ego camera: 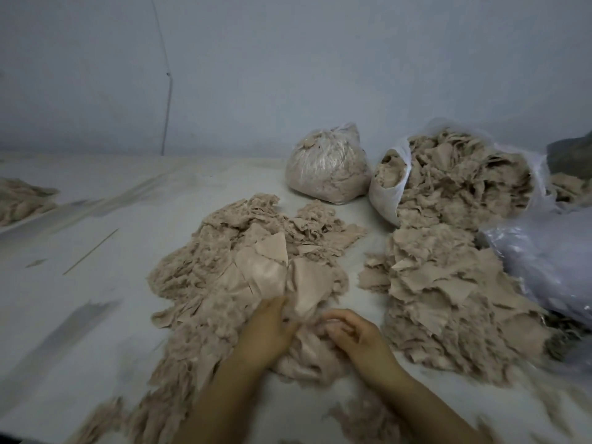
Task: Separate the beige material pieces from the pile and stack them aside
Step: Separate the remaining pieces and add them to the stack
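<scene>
Bare table (105,200): open across the left and centre-left of the frame. Narrow bare lane between centre pile (243,277) and right pile (448,299). Right side blocked: tied bag (326,168), open sack (461,174), clear plastic (551,261). Thin stick (90,251) lies at left.

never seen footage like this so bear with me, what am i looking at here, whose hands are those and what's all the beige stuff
There is one picture, from a camera worn on a person's head, looking down at their own hands. The left hand and right hand are both working in the near edge of a pile of beige pieces on a pale table. To the right lies a second heap, spilling from an open bag. Behind stands a tied bag. Exactly what each hand grips is too blurred to tell.
</scene>
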